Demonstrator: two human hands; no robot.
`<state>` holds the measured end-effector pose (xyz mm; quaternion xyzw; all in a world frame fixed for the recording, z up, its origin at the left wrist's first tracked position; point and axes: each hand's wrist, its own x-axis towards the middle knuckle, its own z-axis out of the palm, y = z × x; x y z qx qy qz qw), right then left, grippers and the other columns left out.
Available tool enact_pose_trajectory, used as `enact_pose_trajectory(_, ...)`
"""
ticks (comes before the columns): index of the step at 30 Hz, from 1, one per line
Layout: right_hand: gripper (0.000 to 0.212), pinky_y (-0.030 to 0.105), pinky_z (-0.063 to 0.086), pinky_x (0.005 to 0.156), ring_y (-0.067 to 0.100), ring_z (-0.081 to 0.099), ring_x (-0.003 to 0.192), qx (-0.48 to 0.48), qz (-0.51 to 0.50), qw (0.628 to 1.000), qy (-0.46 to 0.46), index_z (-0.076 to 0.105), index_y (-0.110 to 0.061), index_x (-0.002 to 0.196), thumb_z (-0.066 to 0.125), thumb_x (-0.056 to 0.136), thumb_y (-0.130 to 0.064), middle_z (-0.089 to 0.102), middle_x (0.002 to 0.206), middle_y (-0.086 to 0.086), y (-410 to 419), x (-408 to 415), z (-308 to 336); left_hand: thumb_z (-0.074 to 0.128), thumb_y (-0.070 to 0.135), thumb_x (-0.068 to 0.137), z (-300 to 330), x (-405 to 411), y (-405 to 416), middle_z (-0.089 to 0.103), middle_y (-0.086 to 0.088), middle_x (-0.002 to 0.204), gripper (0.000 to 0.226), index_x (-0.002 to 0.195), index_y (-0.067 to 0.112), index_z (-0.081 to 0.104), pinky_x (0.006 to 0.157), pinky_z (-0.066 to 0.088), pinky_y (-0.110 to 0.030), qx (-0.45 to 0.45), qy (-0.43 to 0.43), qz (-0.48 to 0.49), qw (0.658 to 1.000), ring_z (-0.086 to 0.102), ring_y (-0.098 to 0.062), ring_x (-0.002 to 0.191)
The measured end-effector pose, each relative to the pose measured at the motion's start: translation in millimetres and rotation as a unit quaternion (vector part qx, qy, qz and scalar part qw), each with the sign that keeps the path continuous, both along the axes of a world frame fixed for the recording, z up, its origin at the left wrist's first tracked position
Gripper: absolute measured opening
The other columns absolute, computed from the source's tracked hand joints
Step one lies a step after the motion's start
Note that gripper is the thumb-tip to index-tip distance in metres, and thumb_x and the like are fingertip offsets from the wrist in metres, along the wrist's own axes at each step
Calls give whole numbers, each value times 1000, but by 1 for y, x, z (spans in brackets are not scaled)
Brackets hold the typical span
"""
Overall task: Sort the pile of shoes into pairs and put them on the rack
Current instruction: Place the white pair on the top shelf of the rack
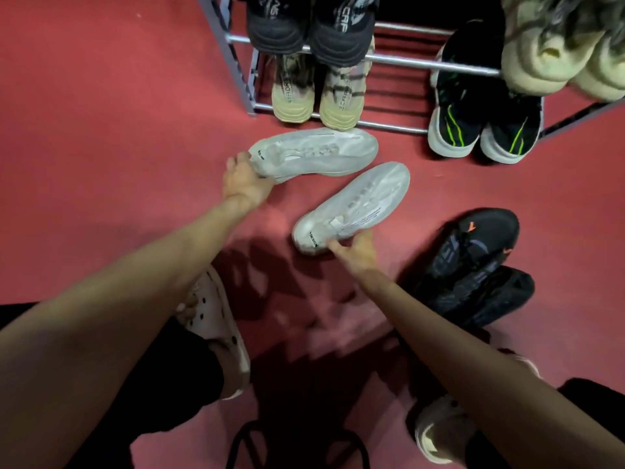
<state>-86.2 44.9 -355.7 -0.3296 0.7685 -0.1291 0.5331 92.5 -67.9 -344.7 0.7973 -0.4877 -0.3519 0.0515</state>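
Red floor fills the pic. Metal rack at 12 o'clock has 4 pairs on it. Two black shoes lie on the floor at 4 o'clock. Left hand grips the heel of one white shoe; right hand grips the heel of the other white shoe, near the rack.

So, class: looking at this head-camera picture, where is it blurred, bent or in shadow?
Head view: wide-angle lens bows the rack rails and stretches both forearms; blocky, smeared shadow falls on the red floor between the arms; the pale fluffy shoes at top right are blurred; the grey shoe lettering stays readable.
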Motion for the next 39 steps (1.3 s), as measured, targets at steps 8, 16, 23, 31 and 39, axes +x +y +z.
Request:
enact_pose_trajectory(8, 69, 36, 53, 88, 27, 60, 108, 74, -228, 970, -33, 42, 6, 126, 77, 77, -27, 52, 112, 11, -23, 29, -21, 60, 51, 84, -36, 14, -24, 56, -16, 129, 63, 124, 3, 49, 104, 40, -37, -16, 76, 89, 993, 51, -32, 122)
enact_pose_trajectory(16, 21, 20, 38, 44, 9, 45, 52, 145, -287, 934, -158, 58, -13, 89, 76, 78, -16, 53, 68, 1, -33, 27, -34, 62, 73, 65, -45, 9, -25, 55, -13, 132, 92, 124, 3, 52, 106, 44, -40, 37, 160, 198, 966, 54, -28, 123)
enact_pose_trajectory(23, 25, 26, 44, 50, 16, 53, 57, 123, -299, 924, -205, 61, -10, 93, 68, 75, -24, 57, 72, 4, -36, 26, -20, 69, 68, 65, -42, -15, 2, 53, -5, 134, 93, 130, 6, 43, 108, 42, -37, 93, 236, 241, 937, 52, -21, 123)
enact_pose_trajectory(31, 38, 48, 50, 99, 29, 63, 109, 0, -318, 944, -88, 52, -6, 104, 62, 82, -36, 63, 109, 7, 0, -15, 18, 72, 47, 78, 17, -38, 47, 69, -6, 100, 53, 108, 8, 54, 51, 53, -19, 112, 333, 195, 916, 64, -13, 74)
enact_pose_trajectory(39, 57, 39, 48, 87, 19, 52, 95, -102, -287, 953, -9, 39, 2, 126, 55, 87, -37, 52, 101, 4, 32, -58, 100, 69, 42, 82, 118, -66, 108, 62, -15, 91, 47, 97, 0, 55, 54, 50, -30, 52, 319, 171, 931, 56, -22, 65)
